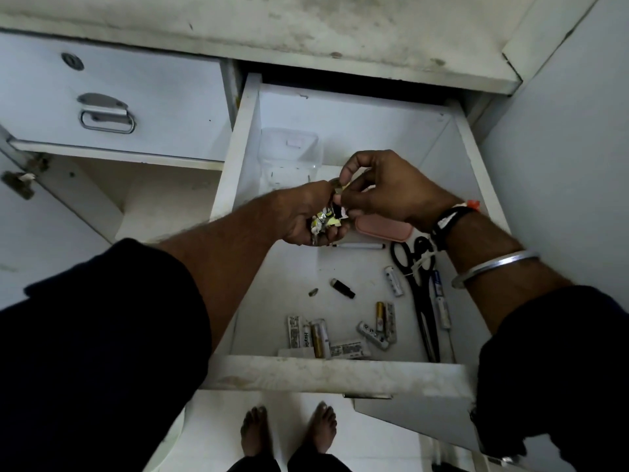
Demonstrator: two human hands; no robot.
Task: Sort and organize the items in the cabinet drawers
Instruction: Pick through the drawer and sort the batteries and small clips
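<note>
Foil wrappers [325,221] sit bunched in the curled left hand [303,212] above the open white drawer [235,158]. The right hand [391,189] pinches a small scrap at the bundle. Below lie loose batteries [320,335], black scissors [423,311], a pen [357,246] and a pink case [384,228].

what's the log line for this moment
left hand: holds crumpled wrappers | right hand: pinches the wrappers | drawer: open | batteries, scissors: loose inside

A home: white cabinet drawer [340,371], bare feet [289,432].
</note>
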